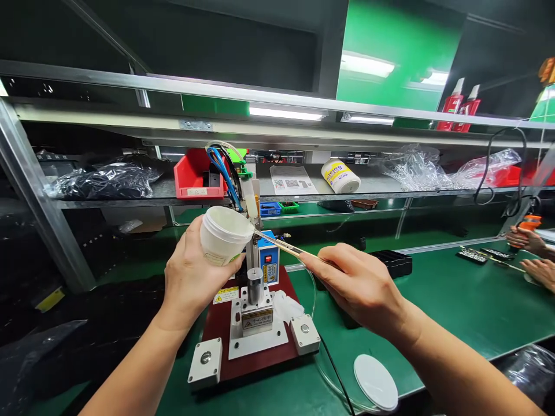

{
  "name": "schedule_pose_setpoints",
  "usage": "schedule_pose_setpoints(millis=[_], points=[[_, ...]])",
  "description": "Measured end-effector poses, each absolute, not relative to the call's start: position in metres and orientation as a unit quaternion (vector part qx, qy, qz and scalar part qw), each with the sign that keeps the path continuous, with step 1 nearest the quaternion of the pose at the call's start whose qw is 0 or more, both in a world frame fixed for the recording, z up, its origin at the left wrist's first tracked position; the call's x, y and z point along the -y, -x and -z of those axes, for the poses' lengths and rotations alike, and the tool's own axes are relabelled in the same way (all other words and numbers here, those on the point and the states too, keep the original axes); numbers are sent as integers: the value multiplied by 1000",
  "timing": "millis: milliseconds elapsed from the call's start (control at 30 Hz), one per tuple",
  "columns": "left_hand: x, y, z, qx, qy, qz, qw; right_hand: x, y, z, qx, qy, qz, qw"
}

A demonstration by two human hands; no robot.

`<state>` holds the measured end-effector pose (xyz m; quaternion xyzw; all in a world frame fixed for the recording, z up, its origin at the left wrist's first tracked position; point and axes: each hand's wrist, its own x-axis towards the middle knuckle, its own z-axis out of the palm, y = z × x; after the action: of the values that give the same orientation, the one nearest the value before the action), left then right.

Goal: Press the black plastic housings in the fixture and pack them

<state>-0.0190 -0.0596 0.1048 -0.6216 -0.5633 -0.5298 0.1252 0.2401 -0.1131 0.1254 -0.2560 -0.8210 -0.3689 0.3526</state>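
Observation:
My left hand [188, 274] is closed round a white plastic tub [223, 240], which is tilted with its open mouth facing up and to the right. In my right hand [359, 283] I pinch a slim stick-like tool [284, 247] with a pale handle. Its thin tip is at the right rim of the tub, close to the clear nozzle [249, 199] of the bench press; whether it touches either I cannot tell. Below both hands stands the bench press [255, 286], with a metal post on a silver plate. A round white lid [375, 382] lies on the green table.
White button boxes [205, 361] flank the press on its dark red base [255, 367]. A shelf above carries a red bin [199, 176] and a labelled white canister [341, 176]. Cables trail right of the base. Another person's hands [526, 240] hold an orange tool at far right.

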Motion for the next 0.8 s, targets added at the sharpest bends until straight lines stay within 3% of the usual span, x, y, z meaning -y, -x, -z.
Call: schedule_pose_setpoints(millis=[333, 800], points=[[57, 20, -102, 575, 606, 543, 85, 104, -245, -120, 789, 255, 251, 500], [54, 25, -99, 551, 617, 557, 79, 97, -239, -136, 798, 262, 350, 415]])
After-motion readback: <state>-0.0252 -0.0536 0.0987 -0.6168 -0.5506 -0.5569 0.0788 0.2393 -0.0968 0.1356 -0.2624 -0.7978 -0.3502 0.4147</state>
